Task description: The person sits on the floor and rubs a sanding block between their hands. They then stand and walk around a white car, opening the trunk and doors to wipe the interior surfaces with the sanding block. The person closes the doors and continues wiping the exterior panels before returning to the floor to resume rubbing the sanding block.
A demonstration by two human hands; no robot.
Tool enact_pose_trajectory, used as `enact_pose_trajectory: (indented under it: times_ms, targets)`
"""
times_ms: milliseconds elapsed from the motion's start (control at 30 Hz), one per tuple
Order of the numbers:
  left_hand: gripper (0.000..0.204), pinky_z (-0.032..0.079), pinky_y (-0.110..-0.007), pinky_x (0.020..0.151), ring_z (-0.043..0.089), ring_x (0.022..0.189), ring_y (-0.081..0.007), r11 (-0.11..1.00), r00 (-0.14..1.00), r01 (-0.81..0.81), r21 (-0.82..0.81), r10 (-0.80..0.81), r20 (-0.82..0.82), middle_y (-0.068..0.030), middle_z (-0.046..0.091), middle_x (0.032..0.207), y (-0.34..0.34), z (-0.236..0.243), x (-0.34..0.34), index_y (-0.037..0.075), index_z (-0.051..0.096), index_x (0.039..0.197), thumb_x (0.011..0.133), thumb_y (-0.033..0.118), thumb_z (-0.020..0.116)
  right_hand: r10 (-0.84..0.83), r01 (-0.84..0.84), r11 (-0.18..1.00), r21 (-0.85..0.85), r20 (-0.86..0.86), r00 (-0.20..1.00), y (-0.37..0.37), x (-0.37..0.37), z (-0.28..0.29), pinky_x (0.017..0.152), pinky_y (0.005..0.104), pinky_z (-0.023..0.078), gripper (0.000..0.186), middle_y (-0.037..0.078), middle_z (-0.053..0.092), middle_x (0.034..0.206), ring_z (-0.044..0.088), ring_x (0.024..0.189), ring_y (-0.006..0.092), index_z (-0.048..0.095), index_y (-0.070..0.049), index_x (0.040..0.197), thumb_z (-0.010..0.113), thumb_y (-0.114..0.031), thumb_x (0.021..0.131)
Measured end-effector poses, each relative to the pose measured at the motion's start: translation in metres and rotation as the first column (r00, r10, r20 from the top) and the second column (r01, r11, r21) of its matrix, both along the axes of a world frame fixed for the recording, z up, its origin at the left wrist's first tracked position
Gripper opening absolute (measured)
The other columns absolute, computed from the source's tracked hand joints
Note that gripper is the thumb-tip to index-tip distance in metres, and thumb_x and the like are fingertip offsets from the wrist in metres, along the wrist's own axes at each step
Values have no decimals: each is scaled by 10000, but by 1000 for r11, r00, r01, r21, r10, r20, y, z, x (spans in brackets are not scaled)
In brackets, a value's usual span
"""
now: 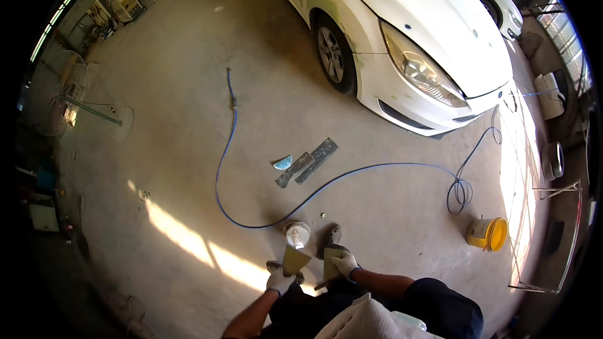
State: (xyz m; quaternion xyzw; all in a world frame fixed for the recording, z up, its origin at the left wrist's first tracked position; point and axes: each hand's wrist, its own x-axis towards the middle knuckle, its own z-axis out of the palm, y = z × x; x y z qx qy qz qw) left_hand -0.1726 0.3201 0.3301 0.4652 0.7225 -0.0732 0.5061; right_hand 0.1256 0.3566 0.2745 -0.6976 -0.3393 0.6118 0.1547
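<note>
Low in the view, my gloved left hand (281, 280) is closed on a flat olive-tan spreader (294, 258), its broad blade pointing forward. My gloved right hand (345, 263) grips a second flat olive-tan piece (330, 266), partly hidden by the fingers. Just beyond the left spreader, a round tin (297, 233) with pale contents stands on the floor beside my shoe (334, 235). Farther forward lie two dark, worn rectangular strips (316, 160) and a light-blue half-round piece (282, 162).
A white car (427, 50) with greenish patches fills the upper right. A blue hose (389, 164) winds across the floor (157, 150). A yellow bucket (495, 234) and metal frame (575, 226) stand at the right, a fan (63, 94) at the left.
</note>
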Motion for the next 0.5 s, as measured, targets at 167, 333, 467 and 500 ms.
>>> enact_pose_trajectory:
  times_ms: [167, 333, 467, 500]
  targets:
    - [557, 529, -448, 882, 676, 1039, -379, 903, 976, 109, 416, -176, 128, -205, 714, 1107, 161, 170, 102, 82, 678, 1178, 782, 467, 745, -315, 327, 943, 55, -162, 935, 63, 101, 75, 794, 364, 581, 375, 111, 710, 1074, 685, 889, 212, 644, 22, 1225, 701, -139, 892]
    - [479, 533, -409, 857, 701, 980, -307, 939, 955, 148, 311, -218, 204, -161, 734, 1063, 219, 169, 135, 90, 693, 1139, 775, 396, 753, -557, 617, 786, 32, -395, 730, 110, 196, 130, 815, 412, 591, 337, 114, 679, 1113, 683, 939, 235, 582, 14, 1241, 659, -91, 930]
    - [518, 514, -339, 906, 692, 979, -224, 979, 918, 46, 197, -119, 378, -134, 740, 1064, 235, 202, 187, 34, 679, 1203, 775, 312, 769, -563, 666, 745, 36, -502, 657, 135, 235, 165, 837, 397, 572, 295, 92, 662, 1084, 660, 945, 225, 579, 4, 1201, 654, -84, 930]
    - [535, 508, -328, 918, 688, 983, -218, 981, 897, 6, 195, -92, 432, -133, 739, 1068, 238, 205, 194, 21, 671, 1222, 777, 299, 770, -547, 673, 739, 40, -548, 633, 146, 234, 171, 846, 389, 563, 287, 89, 659, 1076, 653, 947, 218, 584, 5, 1186, 662, -88, 926]
